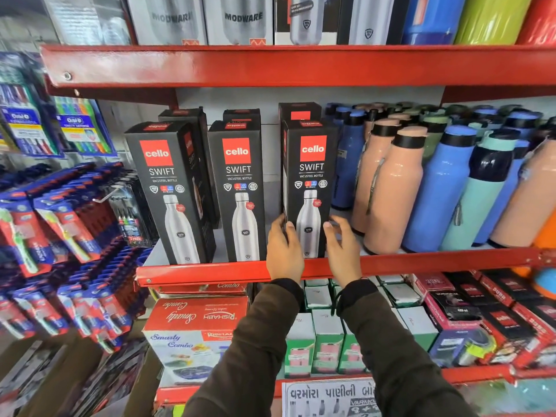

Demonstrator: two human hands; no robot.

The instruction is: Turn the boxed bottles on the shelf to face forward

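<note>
Three black Cello Swift bottle boxes stand at the front of the red shelf (210, 270), printed fronts toward me: left box (168, 191), middle box (240, 188), right box (310, 182). More black boxes stand behind them, such as a rear box (299, 111). My left hand (284, 251) wraps the lower left edge of the right box. My right hand (343, 248) sits at its lower right edge, fingers spread and lightly touching the side.
Loose peach, blue and teal bottles (400, 188) crowd the shelf right of the boxes. Toothbrush packs (60, 224) hang on the left. An upper shelf lip (270, 64) overhangs. Below are a Smarty Combo box (192, 326) and small green boxes (325, 341).
</note>
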